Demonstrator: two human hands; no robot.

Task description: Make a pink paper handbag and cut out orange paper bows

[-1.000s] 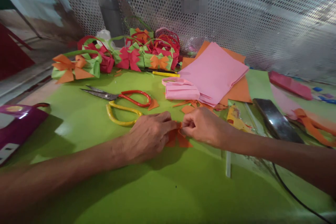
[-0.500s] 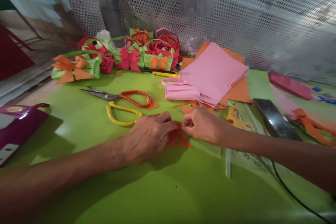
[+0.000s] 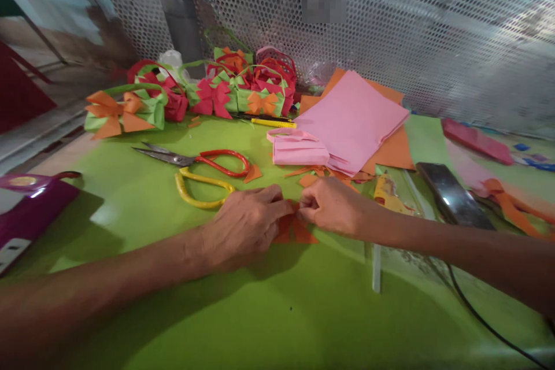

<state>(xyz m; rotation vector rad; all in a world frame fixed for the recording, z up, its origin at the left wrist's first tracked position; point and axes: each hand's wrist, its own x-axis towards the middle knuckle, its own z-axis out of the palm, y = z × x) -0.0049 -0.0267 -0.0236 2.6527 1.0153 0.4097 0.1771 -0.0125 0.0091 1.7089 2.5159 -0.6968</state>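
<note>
Both hands meet over a small orange paper bow (image 3: 295, 231) on the green tabletop (image 3: 260, 318). My left hand (image 3: 249, 219) is closed on the bow's left side, its fingers hiding much of the paper. From the right, my right hand (image 3: 332, 205) pinches the bow near its upper middle. The two lower tails of the bow show below the fingers. Just beyond my left hand lie scissors (image 3: 195, 165) with one red and one yellow handle. A small pink paper bag (image 3: 300, 149) and orange scraps (image 3: 310, 178) lie beyond my right hand.
Finished paper bags (image 3: 212, 95) with bows stand at the back left. Pink sheets (image 3: 351, 115) lie on orange ones. A yellow glue gun (image 3: 389, 193), a glue stick (image 3: 377, 269), a phone (image 3: 453, 193) and a black cable (image 3: 474, 312) are on the right; a purple object (image 3: 39, 208) sits at left.
Almost nothing differs. Both hands stay on the orange bow in nearly the same place, and the view has shifted very slightly.
</note>
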